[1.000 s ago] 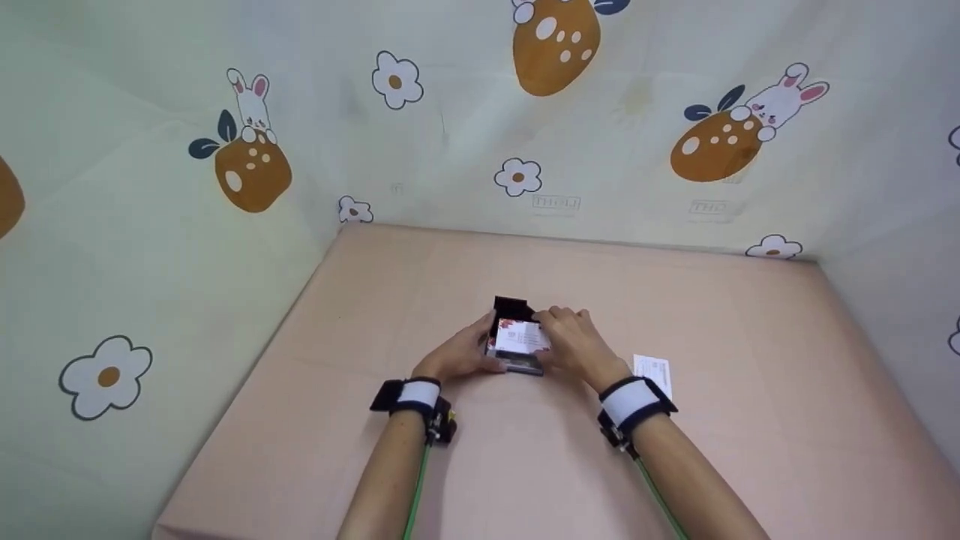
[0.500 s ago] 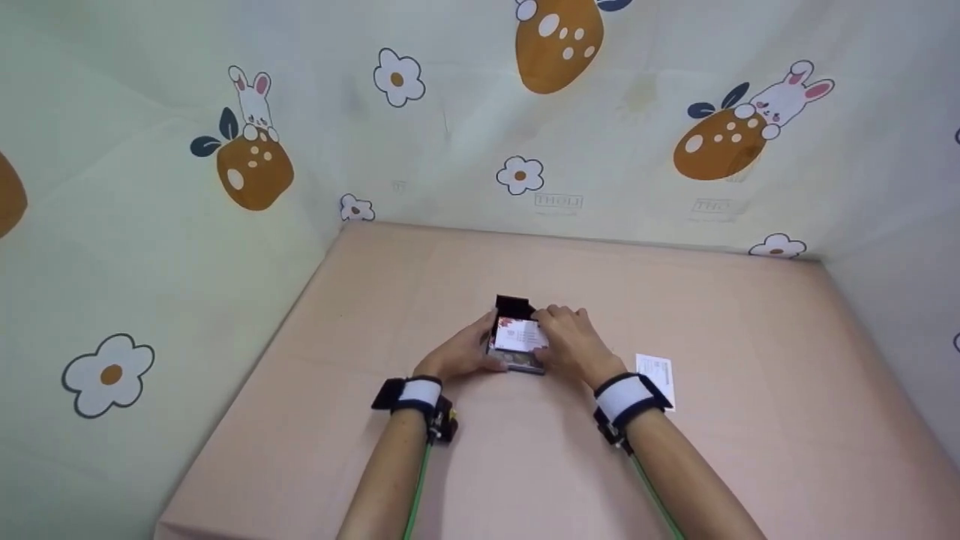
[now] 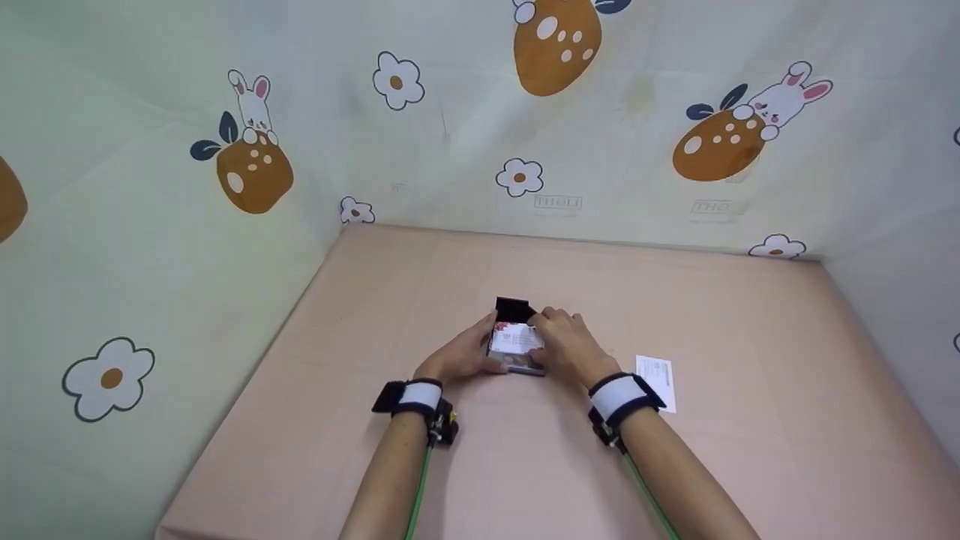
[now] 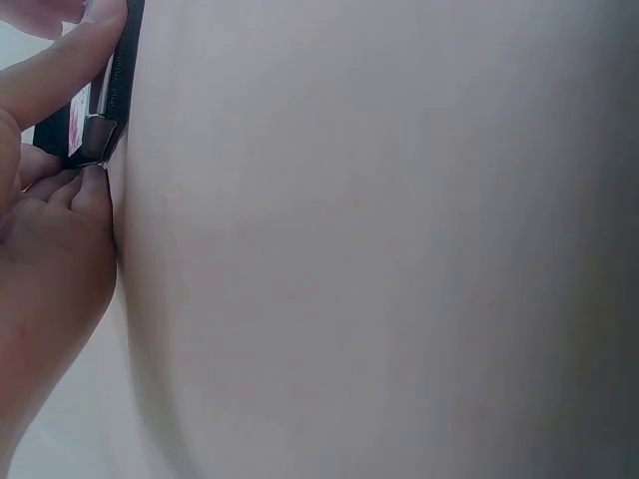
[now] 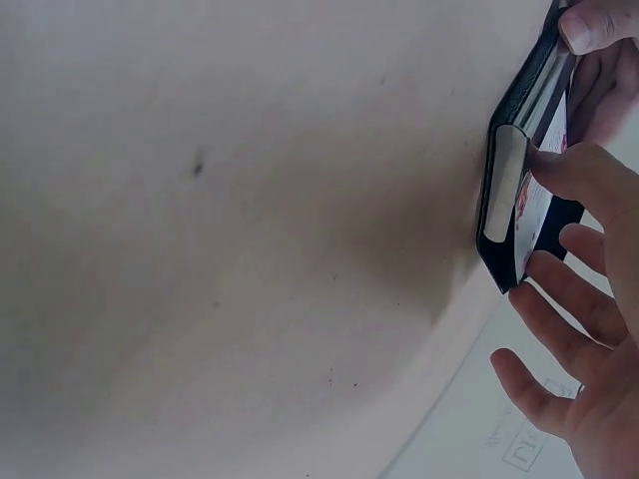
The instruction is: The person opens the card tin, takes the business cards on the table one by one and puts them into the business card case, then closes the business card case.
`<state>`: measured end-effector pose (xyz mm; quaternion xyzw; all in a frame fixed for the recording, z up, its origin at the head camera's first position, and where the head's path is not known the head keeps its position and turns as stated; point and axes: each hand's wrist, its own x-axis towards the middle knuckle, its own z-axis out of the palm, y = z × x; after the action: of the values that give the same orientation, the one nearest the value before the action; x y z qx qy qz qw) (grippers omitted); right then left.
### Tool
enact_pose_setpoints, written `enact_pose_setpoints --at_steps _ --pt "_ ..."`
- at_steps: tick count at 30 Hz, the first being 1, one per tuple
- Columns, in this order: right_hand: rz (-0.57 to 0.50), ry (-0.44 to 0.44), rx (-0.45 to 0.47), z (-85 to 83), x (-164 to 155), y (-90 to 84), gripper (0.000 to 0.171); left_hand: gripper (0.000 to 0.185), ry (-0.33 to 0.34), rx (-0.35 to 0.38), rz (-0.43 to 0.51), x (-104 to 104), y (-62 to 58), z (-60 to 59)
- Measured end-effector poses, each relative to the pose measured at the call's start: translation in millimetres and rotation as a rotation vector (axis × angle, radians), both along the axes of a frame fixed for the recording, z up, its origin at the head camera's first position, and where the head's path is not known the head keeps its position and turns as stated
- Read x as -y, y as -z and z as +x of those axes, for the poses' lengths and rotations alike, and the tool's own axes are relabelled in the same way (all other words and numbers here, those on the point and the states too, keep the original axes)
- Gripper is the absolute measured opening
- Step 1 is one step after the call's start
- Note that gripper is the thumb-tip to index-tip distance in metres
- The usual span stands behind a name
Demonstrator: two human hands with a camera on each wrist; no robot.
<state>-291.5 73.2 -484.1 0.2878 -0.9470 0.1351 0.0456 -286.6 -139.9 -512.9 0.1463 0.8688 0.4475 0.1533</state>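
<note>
A small black card case [image 3: 513, 309] lies open in the middle of the pink table [image 3: 525, 465], its lid tilted up at the far end. White cards with red print [image 3: 514, 339] sit in it. My left hand [image 3: 461, 358] grips the case from its left side; in the left wrist view its fingers [image 4: 60, 85] wrap the case's edge [image 4: 100, 130]. My right hand [image 3: 568, 346] pinches the top card at its right edge. In the right wrist view one finger [image 5: 584, 172] presses the card [image 5: 537, 215] against the case [image 5: 507, 190], and the others are spread.
One loose white card [image 3: 656, 373] lies flat on the table to the right of my right wrist. Cloth walls printed with flowers and rabbits [image 3: 720, 135] close in the table at the back and both sides.
The top card has sunk lower and more squarely into the case under my right hand, which shifted slightly left. The left hand and the loose card have stayed put.
</note>
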Motion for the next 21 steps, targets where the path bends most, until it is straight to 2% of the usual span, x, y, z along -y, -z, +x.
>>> enact_pose_setpoints --at_steps 4,10,14,21 --pt "-0.012 -0.004 0.047 -2.1 1.7 0.1 0.039 0.104 -0.013 0.018 -0.006 0.3 -0.5 0.9" --pt "-0.029 0.039 0.125 -2.6 3.9 -0.2 0.037 0.102 -0.015 0.010 -0.005 0.0 0.1 1.0" --pt "-0.042 0.055 0.129 -1.9 4.5 1.3 0.036 0.103 -0.018 0.014 -0.017 -0.4 -0.1 0.8" --pt "-0.085 0.059 0.128 0.3 5.5 2.5 0.031 0.104 -0.006 0.015 0.054 0.4 0.2 0.9"
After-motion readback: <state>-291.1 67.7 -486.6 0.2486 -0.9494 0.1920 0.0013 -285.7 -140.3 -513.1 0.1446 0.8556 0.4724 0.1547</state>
